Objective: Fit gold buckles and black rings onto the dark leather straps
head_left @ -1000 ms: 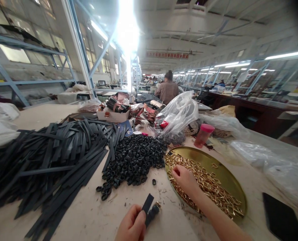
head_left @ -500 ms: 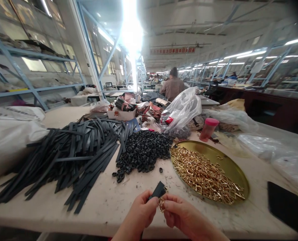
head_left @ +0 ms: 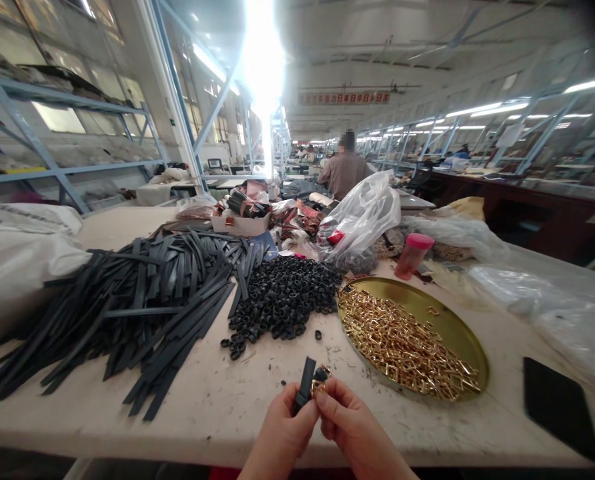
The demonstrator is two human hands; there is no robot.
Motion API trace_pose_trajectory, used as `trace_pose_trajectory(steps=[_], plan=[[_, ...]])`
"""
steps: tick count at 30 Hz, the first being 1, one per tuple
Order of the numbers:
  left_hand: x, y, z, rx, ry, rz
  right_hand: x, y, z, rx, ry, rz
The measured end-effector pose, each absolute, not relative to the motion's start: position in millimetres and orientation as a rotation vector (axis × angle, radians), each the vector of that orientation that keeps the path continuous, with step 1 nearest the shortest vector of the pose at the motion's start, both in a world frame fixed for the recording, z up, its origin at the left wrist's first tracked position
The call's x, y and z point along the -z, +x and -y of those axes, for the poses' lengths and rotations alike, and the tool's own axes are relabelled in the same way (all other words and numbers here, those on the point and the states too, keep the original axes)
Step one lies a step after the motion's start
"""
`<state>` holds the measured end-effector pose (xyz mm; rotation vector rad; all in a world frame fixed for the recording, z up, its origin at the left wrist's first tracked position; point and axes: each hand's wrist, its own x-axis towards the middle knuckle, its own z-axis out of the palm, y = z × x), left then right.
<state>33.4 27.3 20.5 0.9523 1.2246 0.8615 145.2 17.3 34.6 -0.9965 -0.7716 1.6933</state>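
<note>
Close to the table's front edge, my left hand is closed around a dark strap, whose end sticks up past my fingers. My right hand pinches a small gold buckle right against the strap, and the two hands touch. Whether the strap passes through the buckle I cannot tell. Another bit of gold metal shows just above the right fingertips. Beyond my hands lies a heap of small black loops. To the right, a round gold tray carries a pile of gold buckles.
Many dark straps spread over the left of the table. A pink-lidded jar, a clear plastic bag and a small box stand behind. A black flat pad lies at right. A person sits farther back.
The strap end has turned more upright in my left hand. My right fingers have shifted slightly left and up with the buckle. The view has moved a little.
</note>
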Motion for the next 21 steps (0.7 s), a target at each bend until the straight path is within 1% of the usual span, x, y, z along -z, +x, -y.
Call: trace_pose_trajectory(steps=[3, 7, 10, 12, 15, 18, 21], plan=[[-21.8, 28.9, -25.2, -0.829, 0.933, -1.231, -31.1, 148.4, -18.7, -1.643, -1.020, 0.878], [-41.3, 19.4, -25.4, -0.666, 1.113, -1.233, -36.4, 160.6, -25.3, -1.578, -0.981, 1.188], [-52.7, 15.6, -27.3, -0.599, 1.137, -1.236, -42.4, 166.2, -28.6, -1.556, -1.004, 1.265], [-54.4, 13.4, -27.2, -0.623, 1.106, -1.172, -44.5, 166.5, -28.6, -1.583, -1.019, 1.183], [-51.4, 8.7, -22.4, -0.661, 1.116, -1.150, -43.0, 163.1, -25.8, -1.644, -1.030, 0.822], [-50.7, 4.7, -14.4, -0.647, 1.286, -1.282, -34.6, 156.1, -21.0, -1.718, -0.988, 0.417], [-56.3, 5.0, -9.4, -0.638, 1.541, -1.344, -21.5, 146.1, -15.2, -1.809, -0.919, 0.309]])
